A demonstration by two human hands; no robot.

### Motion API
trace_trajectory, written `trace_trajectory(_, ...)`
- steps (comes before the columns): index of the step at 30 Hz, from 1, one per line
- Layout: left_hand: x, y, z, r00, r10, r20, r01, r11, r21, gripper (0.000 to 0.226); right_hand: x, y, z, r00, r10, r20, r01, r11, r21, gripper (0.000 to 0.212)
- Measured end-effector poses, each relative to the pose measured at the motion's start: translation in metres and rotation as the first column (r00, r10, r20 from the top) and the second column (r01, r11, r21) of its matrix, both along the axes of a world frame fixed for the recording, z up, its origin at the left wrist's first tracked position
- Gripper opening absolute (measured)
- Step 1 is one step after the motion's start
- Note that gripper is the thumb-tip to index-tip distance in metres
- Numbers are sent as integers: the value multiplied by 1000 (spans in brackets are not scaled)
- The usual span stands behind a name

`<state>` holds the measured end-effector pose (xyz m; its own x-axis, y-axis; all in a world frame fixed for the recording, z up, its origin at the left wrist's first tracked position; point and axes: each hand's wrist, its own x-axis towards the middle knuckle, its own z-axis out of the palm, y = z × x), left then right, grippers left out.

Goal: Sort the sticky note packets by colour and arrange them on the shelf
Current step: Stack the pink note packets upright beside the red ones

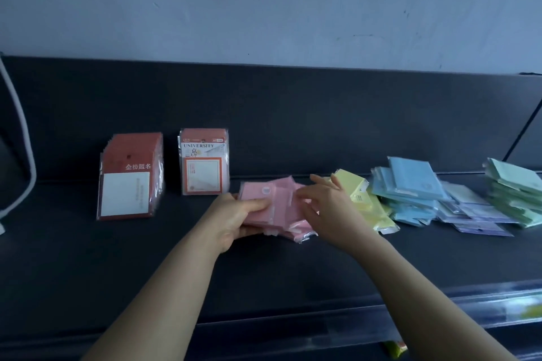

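A loose pile of pink sticky note packets (280, 202) lies mid-shelf. My left hand (234, 220) grips the pile's left side, thumb on top and fingers underneath. My right hand (325, 208) rests on the pile's right side with fingers spread over the packets. To the right lie a yellow pile (365, 205), a blue pile (407, 187), a lilac pile (472, 211) and a green pile (516, 193), each fanned untidily on the dark shelf (293, 267).
Two upright stacks of red-and-white note packets stand at the left: one (129, 179) with a white square, one (203, 163) marked UNIVERSITY. A white cable (20, 126) hangs at the far left. The shelf's front rail (440, 311) runs below my forearms.
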<state>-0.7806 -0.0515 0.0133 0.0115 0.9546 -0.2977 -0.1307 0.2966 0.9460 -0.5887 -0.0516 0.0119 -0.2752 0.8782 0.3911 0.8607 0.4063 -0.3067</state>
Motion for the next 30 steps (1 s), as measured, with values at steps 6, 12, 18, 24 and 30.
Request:
trace_trajectory(6,-38,-22,-9,988,56,-143,-54,998,13,50,-16,5,-2,987,-3,161,19,995,-99,40)
trace_trajectory(12,-58,-42,-10,975,0,-222,9,999,39,39,-20,-2,-9,990,51,129,-51,999,-3,37)
trace_trajectory(18,-89,-44,3,801,-83,-594,83,996,-28,23,-11,-8,-16,991,101,84,-102,995,5,35)
trace_trajectory(24,-82,-37,6,355,3,-935,127,991,51,64,-12,-14,-23,992,122,6,-122,991,53,33)
trace_trajectory(30,-49,-14,3,119,-127,-985,385,920,-73,78,-8,-28,-24,990,130,-59,-131,991,-1,36)
